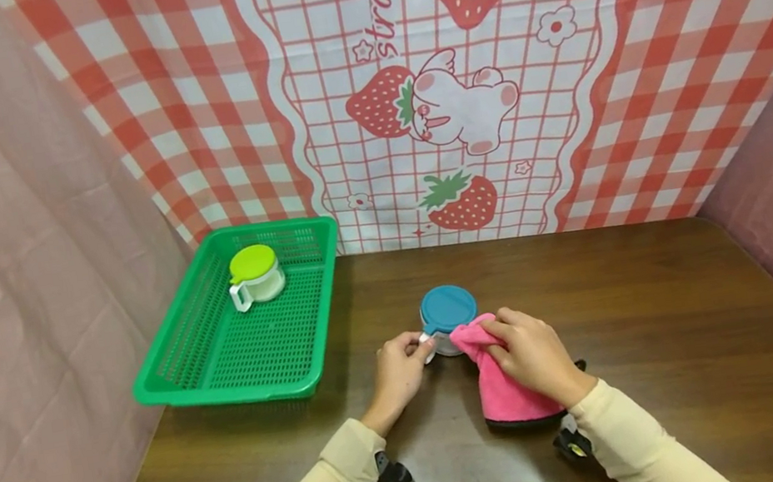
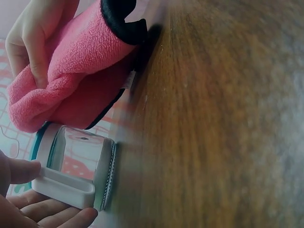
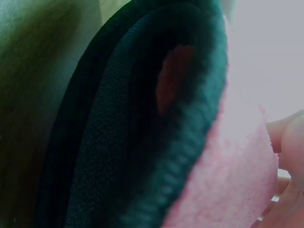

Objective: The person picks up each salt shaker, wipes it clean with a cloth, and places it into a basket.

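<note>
A glass jar (image 2: 78, 152) with a blue lid (image 1: 448, 307) and a white handle (image 2: 66, 187) stands on the table. My left hand (image 1: 400, 372) pinches that handle between thumb and fingers, thumb on one side and fingers on the other. In my right hand (image 1: 532, 353) is a bunched pink cloth (image 1: 501, 391) with black edging, gripped near its top. Its upper folds meet the lid's right side in the head view. The cloth's dark, folded edge (image 3: 190, 156) fills much of the right wrist view, hiding the jar there.
On the left sits a green plastic basket (image 1: 229, 396), holding another handled jar (image 1: 269, 285) with a lime lid. A brown wooden table (image 1: 674, 330) carries everything. Behind it hangs a red checked strawberry curtain (image 1: 427, 209), with pinkish drapes (image 1: 8, 292) at both sides.
</note>
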`<action>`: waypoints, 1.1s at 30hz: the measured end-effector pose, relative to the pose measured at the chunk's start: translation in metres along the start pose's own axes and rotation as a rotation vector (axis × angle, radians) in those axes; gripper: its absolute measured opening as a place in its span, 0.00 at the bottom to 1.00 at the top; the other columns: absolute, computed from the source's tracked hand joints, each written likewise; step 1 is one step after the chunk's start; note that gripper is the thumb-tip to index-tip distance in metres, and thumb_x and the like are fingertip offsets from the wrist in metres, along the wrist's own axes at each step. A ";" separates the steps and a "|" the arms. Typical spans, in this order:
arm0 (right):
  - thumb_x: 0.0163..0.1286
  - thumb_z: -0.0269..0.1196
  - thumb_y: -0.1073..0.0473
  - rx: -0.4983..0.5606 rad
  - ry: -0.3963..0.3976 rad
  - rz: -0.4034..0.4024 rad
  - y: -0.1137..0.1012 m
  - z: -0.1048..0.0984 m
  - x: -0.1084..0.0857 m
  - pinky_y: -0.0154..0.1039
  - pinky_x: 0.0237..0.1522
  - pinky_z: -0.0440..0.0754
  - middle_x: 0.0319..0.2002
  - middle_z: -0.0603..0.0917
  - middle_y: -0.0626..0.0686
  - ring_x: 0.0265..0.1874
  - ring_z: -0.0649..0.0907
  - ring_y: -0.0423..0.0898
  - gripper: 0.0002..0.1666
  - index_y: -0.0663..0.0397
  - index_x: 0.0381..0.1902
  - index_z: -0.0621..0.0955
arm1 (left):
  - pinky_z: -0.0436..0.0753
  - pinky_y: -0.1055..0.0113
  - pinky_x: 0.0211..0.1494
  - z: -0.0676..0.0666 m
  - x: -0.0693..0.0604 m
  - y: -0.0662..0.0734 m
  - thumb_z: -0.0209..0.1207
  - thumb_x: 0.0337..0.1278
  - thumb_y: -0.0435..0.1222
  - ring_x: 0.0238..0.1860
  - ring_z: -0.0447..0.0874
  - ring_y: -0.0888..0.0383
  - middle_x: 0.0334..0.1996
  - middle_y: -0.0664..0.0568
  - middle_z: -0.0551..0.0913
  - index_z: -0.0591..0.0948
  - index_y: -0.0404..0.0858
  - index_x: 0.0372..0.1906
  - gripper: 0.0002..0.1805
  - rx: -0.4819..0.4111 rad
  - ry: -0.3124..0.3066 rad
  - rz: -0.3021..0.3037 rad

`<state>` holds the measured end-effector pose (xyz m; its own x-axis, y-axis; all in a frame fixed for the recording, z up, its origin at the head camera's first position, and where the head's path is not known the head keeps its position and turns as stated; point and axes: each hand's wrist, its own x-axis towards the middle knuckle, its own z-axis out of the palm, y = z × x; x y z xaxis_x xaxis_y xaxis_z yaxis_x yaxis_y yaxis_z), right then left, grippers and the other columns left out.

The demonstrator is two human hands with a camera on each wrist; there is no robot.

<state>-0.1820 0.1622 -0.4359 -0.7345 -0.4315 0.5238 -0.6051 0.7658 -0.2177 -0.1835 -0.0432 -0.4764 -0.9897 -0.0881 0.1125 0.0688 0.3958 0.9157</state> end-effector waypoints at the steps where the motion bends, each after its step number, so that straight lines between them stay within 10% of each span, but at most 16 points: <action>1: 0.50 0.72 0.66 -0.001 -0.005 0.002 0.000 0.000 0.000 0.41 0.24 0.74 0.25 0.75 0.49 0.22 0.73 0.44 0.12 0.54 0.34 0.86 | 0.81 0.72 0.31 0.000 0.000 0.000 0.64 0.58 0.35 0.31 0.86 0.58 0.30 0.41 0.89 0.86 0.30 0.38 0.10 0.000 -0.001 -0.004; 33: 0.51 0.71 0.65 -0.025 -0.051 0.022 -0.009 0.018 0.001 0.45 0.25 0.77 0.24 0.75 0.49 0.23 0.76 0.48 0.08 0.56 0.31 0.85 | 0.75 0.74 0.27 -0.004 -0.001 0.004 0.65 0.57 0.34 0.25 0.78 0.64 0.27 0.43 0.88 0.86 0.31 0.33 0.08 0.037 -0.025 0.031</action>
<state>-0.1830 0.1457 -0.4483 -0.7625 -0.4374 0.4767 -0.5811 0.7869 -0.2075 -0.1822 -0.0454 -0.4716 -0.9900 -0.0529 0.1308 0.0954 0.4320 0.8968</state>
